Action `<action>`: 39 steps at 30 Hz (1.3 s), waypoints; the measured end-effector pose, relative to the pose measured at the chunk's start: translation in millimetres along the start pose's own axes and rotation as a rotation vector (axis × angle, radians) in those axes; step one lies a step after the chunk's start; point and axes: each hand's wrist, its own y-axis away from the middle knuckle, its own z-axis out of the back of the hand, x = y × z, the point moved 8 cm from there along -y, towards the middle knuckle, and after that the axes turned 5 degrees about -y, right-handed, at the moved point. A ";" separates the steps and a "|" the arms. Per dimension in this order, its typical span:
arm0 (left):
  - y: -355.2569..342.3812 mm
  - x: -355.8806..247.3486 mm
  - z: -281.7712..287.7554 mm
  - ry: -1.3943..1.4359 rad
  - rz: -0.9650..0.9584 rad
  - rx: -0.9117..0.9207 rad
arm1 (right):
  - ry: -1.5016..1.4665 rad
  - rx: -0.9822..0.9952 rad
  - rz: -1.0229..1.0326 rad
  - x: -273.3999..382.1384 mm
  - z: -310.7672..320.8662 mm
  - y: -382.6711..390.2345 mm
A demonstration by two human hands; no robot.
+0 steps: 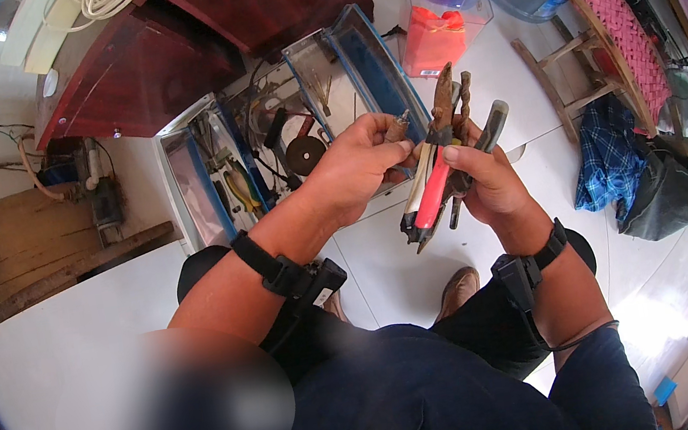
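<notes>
- My right hand (484, 182) is clamped around a bundle of tools (443, 166): rusty pliers with red and white handles, a twisted drill bit and a dark-handled tool, all held upright in front of me.
- My left hand (359, 164) is pinched shut on a small rusty bit (396, 128), held just beside the top of the bundle.
- To do this well, I judge the right hand should keep a firm wrap low on the handles so nothing slides out, while the left works one piece at a time with its fingertips.
- Below and beyond the hands lies an open blue toolbox (358, 63) with fold-out trays, holding loose tools and a round disc.
- The toolbox rests on a pale tiled floor (77, 314); there is no bench under it.
- Around it: a dark red wooden cabinet (187, 35) behind, a wooden stool with a pink woven seat (619, 44) to the right, a blue checked cloth (608, 151) beside it, and a red bag (432, 40).
</notes>
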 end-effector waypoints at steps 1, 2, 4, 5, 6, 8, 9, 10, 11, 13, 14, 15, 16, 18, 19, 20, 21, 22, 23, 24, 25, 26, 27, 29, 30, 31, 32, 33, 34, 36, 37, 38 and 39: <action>0.1 0.3 0.4 0.004 -0.001 -0.007 | 0.008 0.001 0.004 -0.3 0.6 -0.2; 0.3 0.4 0.8 0.009 -0.001 -0.014 | 0.015 0.001 0.007 -0.4 1.0 -0.1; 1.3 2.5 2.6 0.023 0.006 -0.019 | -0.008 0.004 0.002 0.0 -0.7 0.0; 0.4 5.3 2.8 0.032 0.014 -0.012 | -0.020 0.005 0.000 -0.4 -1.8 -0.2; -0.8 7.7 1.6 0.041 0.020 -0.001 | -0.014 -0.012 0.014 -0.9 -0.2 -0.4; -1.8 12.4 1.8 0.065 0.044 -0.014 | -0.002 -0.046 0.044 -4.1 4.3 -1.1; -1.5 13.6 1.1 0.077 0.057 -0.019 | -0.025 -0.025 0.034 -5.4 3.8 -1.6; -0.6 13.3 1.5 0.070 0.063 -0.023 | -0.048 -0.005 0.024 -5.7 3.7 -2.7; 0.8 11.8 2.7 0.062 0.069 -0.027 | -0.072 0.014 0.015 -6.1 3.4 -3.3; 3.3 9.5 4.7 0.052 0.071 -0.033 | -0.067 0.019 0.024 -4.9 2.8 -3.7; 4.0 9.2 5.4 0.049 0.068 -0.035 | -0.067 0.041 0.018 -3.4 1.4 -3.4; 4.1 8.8 5.7 0.044 0.065 -0.036 | -0.069 0.064 0.013 -1.7 -0.7 -2.8; 3.6 9.4 5.7 0.041 0.065 -0.040 | -0.067 0.075 0.029 0.7 -4.2 -2.2; 2.9 10.8 6.0 0.034 0.067 -0.052 | -0.063 0.058 0.025 1.2 -3.3 -1.3; 3.5 10.5 5.8 0.034 0.067 -0.055 | -0.062 0.050 0.023 0.9 -2.4 -1.2; 4.7 9.2 5.3 0.034 0.067 -0.058 | -0.063 0.055 0.019 0.4 -2.2 -1.3; 5.5 8.6 5.1 0.035 0.067 -0.061 | -0.063 0.060 0.016 0.1 -2.3 -1.4; 4.7 9.9 5.2 0.042 0.062 -0.054 | -0.063 0.065 0.012 -0.2 -2.3 -1.6; 3.1 12.3 6.0 0.049 0.057 -0.049 | -0.067 0.065 0.012 -0.6 -1.3 -2.0; 2.6 12.5 6.0 0.055 0.052 -0.042 | -0.071 0.065 0.012 -1.2 0.1 -2.5; 3.0 13.4 5.7 0.061 0.062 -0.040 | -0.075 0.066 0.012 -1.8 0.7 -3.0; 4.1 13.5 4.8 0.068 0.070 -0.040 | -0.071 0.069 0.013 -1.2 -0.2 -3.2; 5.2 13.8 4.1 0.075 0.080 -0.041 | -0.067 0.072 0.013 -0.2 -1.7 -3.4; 6.6 14.0 1.5 0.109 0.071 -0.028 | -0.040 0.052 0.014 -0.6 -0.8 -4.4; 8.2 13.7 3.0 0.122 0.066 -0.030 | -0.023 0.036 0.014 -2.8 0.4 -5.8; 7.3 16.2 1.6 0.128 0.067 -0.014 | -0.004 0.020 0.013 -4.8 2.2 -7.0; 4.2 20.8 -1.2 0.134 0.067 0.002 | 0.019 0.002 0.012 -5.9 6.3 -7.1; 4.4 24.6 0.2 0.137 0.070 0.002 | 0.033 0.035 0.022 -8.0 2.0 -9.6; 5.8 24.4 -2.5 0.130 0.078 0.021 | 0.044 0.042 0.028 -8.1 4.0 -10.1; 1.1 32.6 -5.0 0.111 0.087 0.019 | 0.044 -0.001 0.044 -8.6 6.1 -8.5; -0.2 35.8 -6.6 0.120 0.089 0.028 | 0.034 -0.028 0.040 -12.9 17.0 -10.7; -1.7 38.7 -5.9 0.102 0.085 0.013 | 0.045 -0.051 0.032 -14.6 23.9 -11.5; -0.6 38.8 -4.1 0.094 0.076 0.020 | 0.060 -0.071 0.025 -16.0 25.0 -13.0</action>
